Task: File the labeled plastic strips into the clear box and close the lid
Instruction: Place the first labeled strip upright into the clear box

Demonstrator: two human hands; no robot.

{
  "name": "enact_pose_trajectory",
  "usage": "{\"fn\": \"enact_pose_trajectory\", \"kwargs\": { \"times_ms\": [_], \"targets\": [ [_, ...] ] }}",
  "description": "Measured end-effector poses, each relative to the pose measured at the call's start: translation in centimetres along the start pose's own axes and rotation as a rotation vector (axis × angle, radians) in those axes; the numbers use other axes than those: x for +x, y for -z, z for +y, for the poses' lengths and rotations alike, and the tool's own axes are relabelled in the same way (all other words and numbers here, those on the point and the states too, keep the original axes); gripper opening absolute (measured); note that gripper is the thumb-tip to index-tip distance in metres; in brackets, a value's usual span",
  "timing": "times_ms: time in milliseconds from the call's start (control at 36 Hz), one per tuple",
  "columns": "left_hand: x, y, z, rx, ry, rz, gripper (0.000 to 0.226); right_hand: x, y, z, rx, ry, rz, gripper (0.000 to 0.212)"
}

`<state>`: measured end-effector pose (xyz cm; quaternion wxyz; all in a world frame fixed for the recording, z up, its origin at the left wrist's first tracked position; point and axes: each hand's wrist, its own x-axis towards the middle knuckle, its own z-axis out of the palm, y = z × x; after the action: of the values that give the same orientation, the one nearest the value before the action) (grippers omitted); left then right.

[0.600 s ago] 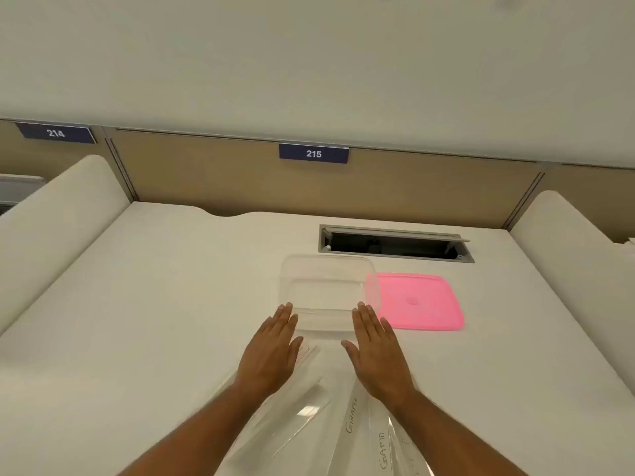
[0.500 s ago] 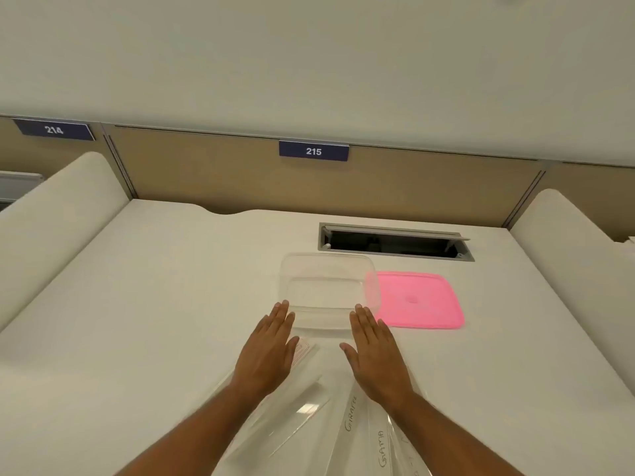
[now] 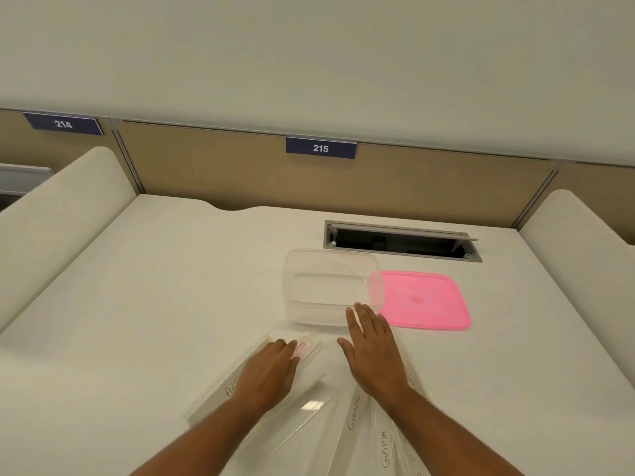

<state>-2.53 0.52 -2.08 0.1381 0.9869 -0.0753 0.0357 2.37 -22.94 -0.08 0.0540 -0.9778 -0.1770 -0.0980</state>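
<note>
A clear plastic box (image 3: 331, 286) stands open and empty on the white desk, with its pink lid (image 3: 424, 300) lying flat just to its right. Several clear plastic strips with handwritten labels fan out on the desk near me, one reading "GIRAFE" (image 3: 354, 415) and one "GAMA" (image 3: 385, 448). My left hand (image 3: 269, 371) lies flat, palm down, on the leftmost strip (image 3: 305, 348), fingers together. Flat and palm down too, my right hand (image 3: 374, 348) rests on the strips to the right, its fingertips touching the box's near edge.
An open cable slot (image 3: 400, 242) sits in the desk behind the box. A tan partition with the sign "215" (image 3: 320, 148) closes the back. Rounded white dividers rise at the left (image 3: 58, 207) and right (image 3: 584, 235) of the desk.
My left hand has slid back toward me and to the left, off the box's edge and onto the leftmost strip. My right hand has stayed near the box.
</note>
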Motion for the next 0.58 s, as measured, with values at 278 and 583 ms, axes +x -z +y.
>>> {"fn": "enact_pose_trajectory", "kwargs": {
  "times_ms": [278, 583],
  "targets": [
    [1.5, 0.8, 1.1, -0.094, 0.099, -0.084, 0.031, 0.7, 0.3, -0.2, -0.062, 0.007, 0.017, 0.057],
    [4.8, 3.8, 1.3, -0.224, 0.215, -0.225, 0.036, 1.3, 1.8, -0.5, 0.048, 0.227, 0.091, 0.057]
  ]
}}
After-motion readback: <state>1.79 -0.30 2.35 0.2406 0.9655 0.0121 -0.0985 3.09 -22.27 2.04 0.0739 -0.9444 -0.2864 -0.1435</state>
